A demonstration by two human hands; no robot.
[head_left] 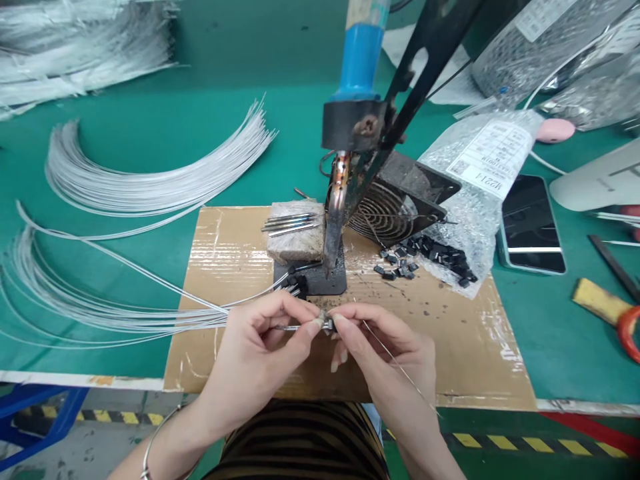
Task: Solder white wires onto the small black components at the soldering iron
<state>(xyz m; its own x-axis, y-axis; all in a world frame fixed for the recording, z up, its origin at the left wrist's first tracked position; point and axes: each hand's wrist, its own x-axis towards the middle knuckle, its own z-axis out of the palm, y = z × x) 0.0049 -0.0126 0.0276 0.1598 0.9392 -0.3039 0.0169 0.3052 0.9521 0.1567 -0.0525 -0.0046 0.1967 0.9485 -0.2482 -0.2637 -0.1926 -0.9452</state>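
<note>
My left hand (265, 357) is closed in a pinch on a thin grey cable (295, 327) near its end. Against the fingertips of my right hand (390, 353), also pinched, sits a small black connector (329, 325) with metal pins, where the cable end meets it. A thin solder wire (397, 365) runs through my right hand and down across its back. Above the hands, a soldering iron (336, 220) with a blue handle points down from a black stand. The fingers partly hide the connector.
Cardboard (460, 347) covers the front of the green table. White cable bundles (155, 187) lie left. Metal rods (290, 223) rest on a wrapped block (295, 250). Right are a round fan (385, 213), loose black connectors (435, 257), a bubble-wrap bag (475, 200) and a phone (531, 223).
</note>
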